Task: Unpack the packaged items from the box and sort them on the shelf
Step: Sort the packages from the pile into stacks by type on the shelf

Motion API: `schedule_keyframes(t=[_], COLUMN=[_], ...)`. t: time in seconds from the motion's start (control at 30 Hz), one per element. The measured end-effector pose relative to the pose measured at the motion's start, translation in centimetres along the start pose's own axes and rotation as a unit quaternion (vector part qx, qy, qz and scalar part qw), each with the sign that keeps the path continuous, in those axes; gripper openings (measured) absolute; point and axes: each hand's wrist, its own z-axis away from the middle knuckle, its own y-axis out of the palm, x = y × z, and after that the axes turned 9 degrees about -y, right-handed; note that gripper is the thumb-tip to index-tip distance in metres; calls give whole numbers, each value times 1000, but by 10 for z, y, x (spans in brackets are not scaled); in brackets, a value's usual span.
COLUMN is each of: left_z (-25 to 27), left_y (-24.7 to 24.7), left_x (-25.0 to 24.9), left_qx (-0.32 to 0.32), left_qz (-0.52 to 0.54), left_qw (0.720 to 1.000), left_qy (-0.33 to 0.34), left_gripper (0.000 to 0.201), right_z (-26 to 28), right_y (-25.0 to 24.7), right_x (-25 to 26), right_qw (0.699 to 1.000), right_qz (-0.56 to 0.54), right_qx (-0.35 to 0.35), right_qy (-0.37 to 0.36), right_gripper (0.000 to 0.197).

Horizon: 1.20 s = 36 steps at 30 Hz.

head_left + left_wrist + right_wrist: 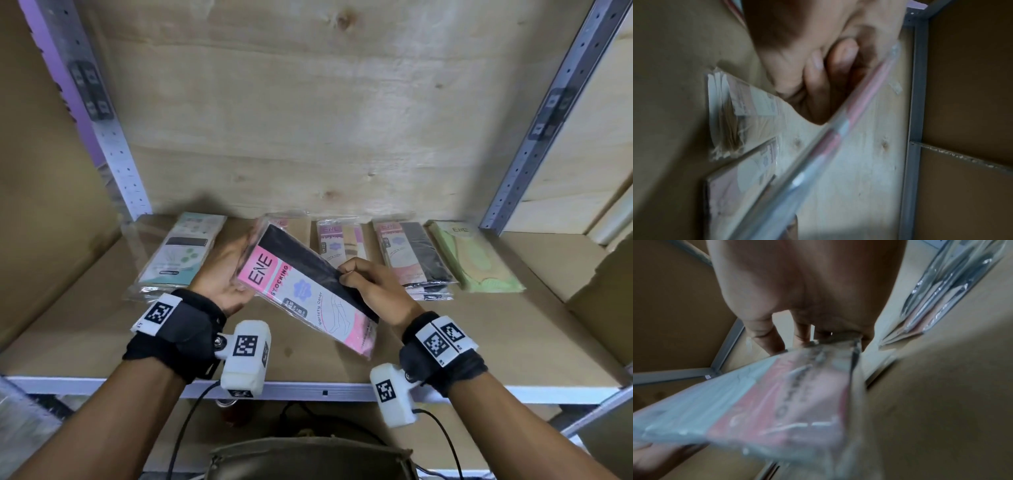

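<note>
Pink-and-white card shows through the clear stocking packet (305, 291), which is held tilted above the shelf (479, 329), in front of the row of packs lying there. Left of the packet, a teal pack (178, 253) is laid flat. The packet's upper left end is gripped by the left hand (222, 274), its grip clamped round the edge. Behind the packet, a beige-stocking pack (337, 241) is seen. The packet's dark right edge is pinched by the right hand (373, 287). Right of the packet, a stack of dark-stocking packs (416, 258) and then a green pack (474, 260) are laid.
</note>
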Motion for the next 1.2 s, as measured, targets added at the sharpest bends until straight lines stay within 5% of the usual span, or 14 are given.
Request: schedule_keyframes(t=[0.13, 0.2, 0.27, 0.33, 0.43, 0.5, 0.57, 0.7, 0.87, 1.0, 1.1, 1.2], left_z=[0, -4, -7, -9, -3, 3, 3, -1, -6, -9, -10, -13], left_y=[2, -3, -9, -12, -9, -5, -1, -1, -14, 7, 31, 38], left_x=[0, 0, -2, -3, 0, 3, 6, 3, -4, 18, 43, 59], left_qx=[2, -120, -238, -271, -208, -74, -2, -34, -100, -151, -182, -205], left_qz=[-4, -133, -264, -304, -217, -65, 47, 66, 130, -107, -307, -382], left_qw=[1000, 983, 934, 913, 954, 995, 999, 997, 986, 982, 934, 899], left_qy=[13, 30, 23, 21, 23, 10, -13, -31, -31, -28, 17, 64], left_gripper=[38, 43, 54, 64, 50, 42, 31, 37, 78, 87, 81, 70], right_z=[-2, -2, -1, 0, 1, 1, 2, 1, 2, 0, -3, -8], right_y=[3, -1, -5, -7, -4, 1, 5, 5, -4, 0, 6, 15], right_x=[-2, -3, -3, -2, 0, 1, 3, 4, 2, -1, -1, -2], right_qw=[1000, 1000, 1000, 1000, 1000, 1000, 1000, 998, 988, 968, 955, 967], right_qz=[-19, -4, 16, 27, 21, 5, -9, -43, -123, -217, -251, -194], right_qx=[1, -5, -9, -7, -10, -13, -11, -2, -15, -83, -112, -134], right_qy=[7, 12, 13, 11, 15, 18, 27, 52, 90, 94, 111, 97], right_gripper=[11, 11, 12, 16, 14, 12, 12, 16, 11, 6, 13, 15])
